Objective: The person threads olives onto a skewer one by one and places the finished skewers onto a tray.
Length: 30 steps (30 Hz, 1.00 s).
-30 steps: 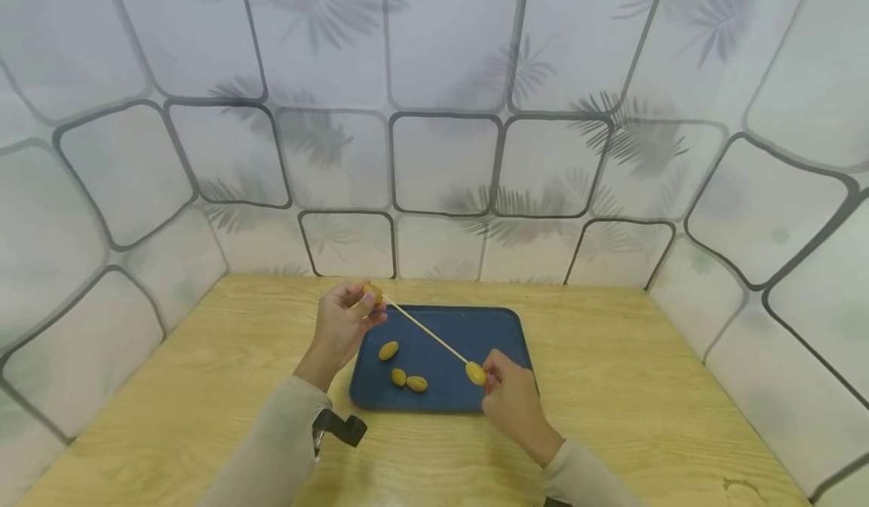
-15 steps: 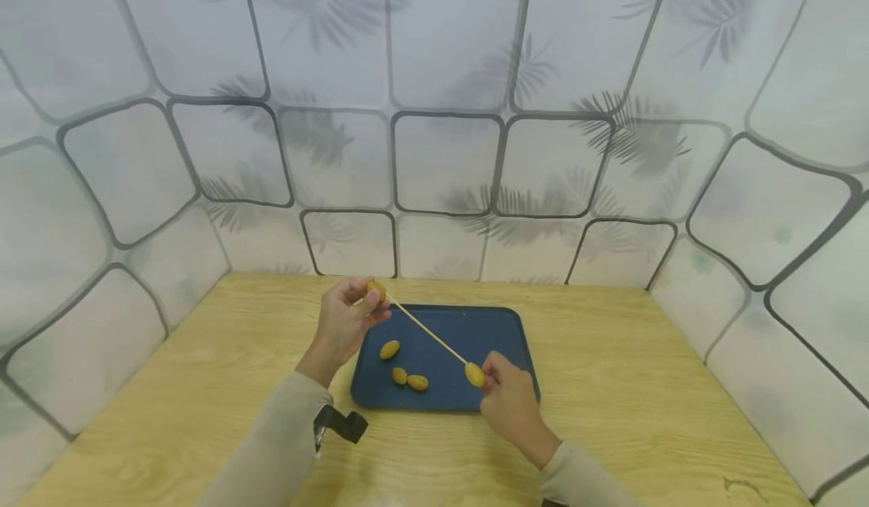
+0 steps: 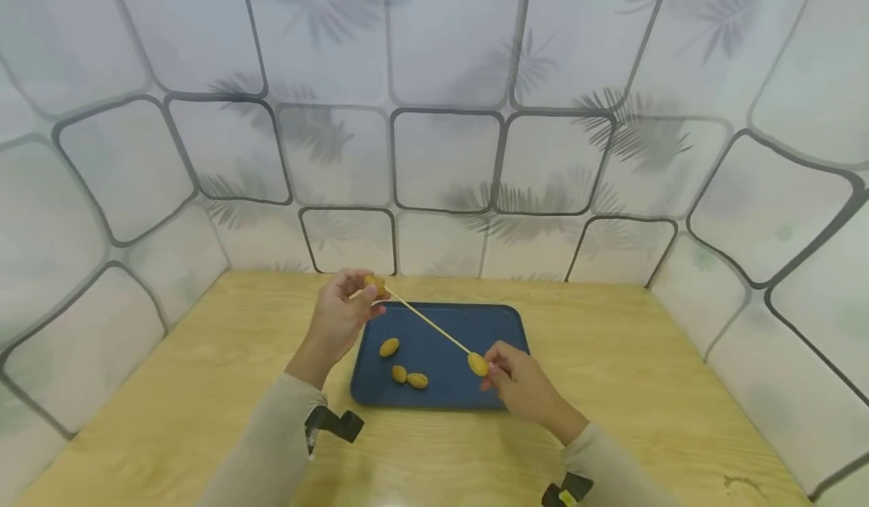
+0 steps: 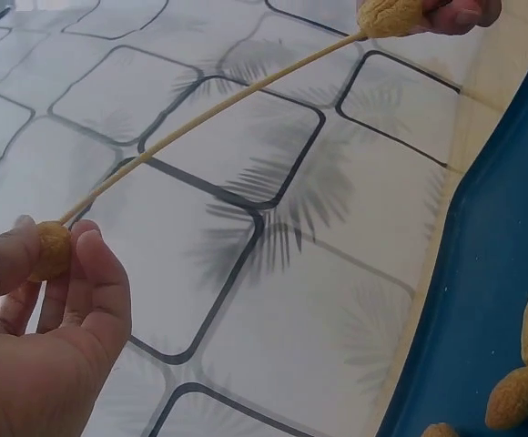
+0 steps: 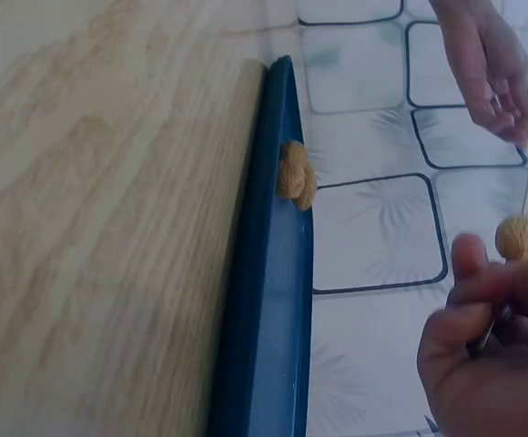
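A thin wooden skewer (image 3: pixel 428 322) slants between my two hands above a blue tray (image 3: pixel 468 326). At its far left end, my left hand (image 3: pixel 339 314) pinches a wrinkled yellow-brown oval piece (image 4: pixel 52 251) between thumb and fingers. A second oval piece (image 3: pixel 477 364) is on the skewer at the lower right end. My right hand (image 3: pixel 526 386) grips just behind that piece; in the right wrist view a slim dark length (image 5: pixel 489 332) shows between its curled fingers. Whether the skewer passes through the left piece is hidden.
Loose oval pieces lie in the tray's left part: one upper piece (image 3: pixel 389 347) and two touching, the left one (image 3: pixel 399 374) beside the right one (image 3: pixel 417 380). The wooden table (image 3: pixel 611 386) extends around the tray. A patterned curtain (image 3: pixel 441 160) encloses the back and sides.
My right hand has shifted slightly up and to the right, and its fingers have turned. The skewer's right end moved with it. My left hand stays almost in place.
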### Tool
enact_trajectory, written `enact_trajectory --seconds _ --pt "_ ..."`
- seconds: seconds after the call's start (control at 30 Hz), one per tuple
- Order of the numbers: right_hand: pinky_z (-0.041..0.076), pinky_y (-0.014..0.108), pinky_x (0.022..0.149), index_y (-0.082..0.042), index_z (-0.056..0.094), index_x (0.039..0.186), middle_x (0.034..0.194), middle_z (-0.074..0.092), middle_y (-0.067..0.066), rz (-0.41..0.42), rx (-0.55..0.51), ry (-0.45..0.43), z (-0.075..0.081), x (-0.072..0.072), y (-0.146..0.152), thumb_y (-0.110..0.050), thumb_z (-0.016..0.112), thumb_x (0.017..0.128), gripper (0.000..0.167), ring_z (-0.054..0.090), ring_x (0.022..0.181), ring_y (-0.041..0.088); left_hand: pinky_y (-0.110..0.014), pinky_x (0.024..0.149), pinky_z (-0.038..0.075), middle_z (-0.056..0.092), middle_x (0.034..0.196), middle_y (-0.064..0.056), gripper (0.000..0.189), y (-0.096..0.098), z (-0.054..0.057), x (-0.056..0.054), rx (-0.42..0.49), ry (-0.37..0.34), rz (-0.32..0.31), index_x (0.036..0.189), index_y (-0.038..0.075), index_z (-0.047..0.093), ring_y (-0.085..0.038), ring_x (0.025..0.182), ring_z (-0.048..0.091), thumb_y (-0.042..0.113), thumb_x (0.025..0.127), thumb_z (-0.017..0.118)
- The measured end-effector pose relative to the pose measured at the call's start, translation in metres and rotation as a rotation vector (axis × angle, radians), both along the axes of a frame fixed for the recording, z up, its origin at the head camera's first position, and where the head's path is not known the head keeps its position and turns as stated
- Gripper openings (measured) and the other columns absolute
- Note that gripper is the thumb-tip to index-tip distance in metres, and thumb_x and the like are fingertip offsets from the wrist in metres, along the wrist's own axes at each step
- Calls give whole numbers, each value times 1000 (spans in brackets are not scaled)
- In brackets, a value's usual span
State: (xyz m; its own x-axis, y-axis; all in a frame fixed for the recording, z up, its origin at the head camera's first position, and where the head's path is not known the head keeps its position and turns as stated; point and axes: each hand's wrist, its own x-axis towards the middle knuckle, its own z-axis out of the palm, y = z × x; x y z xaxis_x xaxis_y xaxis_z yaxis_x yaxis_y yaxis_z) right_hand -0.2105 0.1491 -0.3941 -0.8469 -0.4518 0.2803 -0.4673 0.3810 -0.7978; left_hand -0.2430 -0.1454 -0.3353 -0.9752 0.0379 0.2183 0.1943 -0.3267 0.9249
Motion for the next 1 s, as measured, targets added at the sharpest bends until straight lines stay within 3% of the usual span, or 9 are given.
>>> enact_trajectory --seconds 0.13,0.33,0.5,0.63,0.73,0.87,1.0 --pt "43 21 46 8 54 105 76 64 14 111 -108 -96 5 -3 5 -9 37 111 25 48 55 7 -22 73 58 60 101 0 20 -1 3 1 34 28 -18 111 13 53 -13 90 66 -6 103 51" --pt "35 18 43 10 55 111 70 53 3 169 -180 -106 16 -5 -1 -22 37 112 37 42 53 6 -20 71 57 63 98 3 11 3 5 0 158 13 -12 111 13 52 -11 89 66 4 104 52" --pt "29 19 44 7 56 108 69 47 0 231 -230 -208 25 -6 -6 -30 34 112 43 36 52 6 -21 71 57 66 101 3 6 3 2 -1 234 45 -9 107 17 56 -11 89 65 13 103 55" --pt "17 29 43 -3 56 107 66 45 -3 315 -359 -326 29 -10 -9 -35 29 112 43 25 48 11 -20 72 56 66 105 1 8 1 2 -2 266 75 -5 108 18 56 -10 90 65 17 100 58" --pt "12 36 45 -10 57 108 64 44 -5 355 -452 -385 30 -11 -11 -36 31 112 37 20 48 16 -20 73 56 65 106 1 11 0 2 -2 284 73 5 110 16 55 -11 90 65 19 101 58" --pt "15 30 43 -2 56 113 60 38 -6 287 -422 -369 35 -8 -14 -29 46 110 29 21 47 14 -21 72 57 66 104 -1 11 0 3 -1 334 61 0 109 14 55 -13 89 66 17 100 59" --pt "21 21 40 9 55 114 54 35 -9 174 -331 -241 36 -3 -19 -24 59 105 34 24 43 6 -21 71 58 66 103 -2 6 3 4 0 357 62 6 106 13 58 -12 86 67 14 100 58"
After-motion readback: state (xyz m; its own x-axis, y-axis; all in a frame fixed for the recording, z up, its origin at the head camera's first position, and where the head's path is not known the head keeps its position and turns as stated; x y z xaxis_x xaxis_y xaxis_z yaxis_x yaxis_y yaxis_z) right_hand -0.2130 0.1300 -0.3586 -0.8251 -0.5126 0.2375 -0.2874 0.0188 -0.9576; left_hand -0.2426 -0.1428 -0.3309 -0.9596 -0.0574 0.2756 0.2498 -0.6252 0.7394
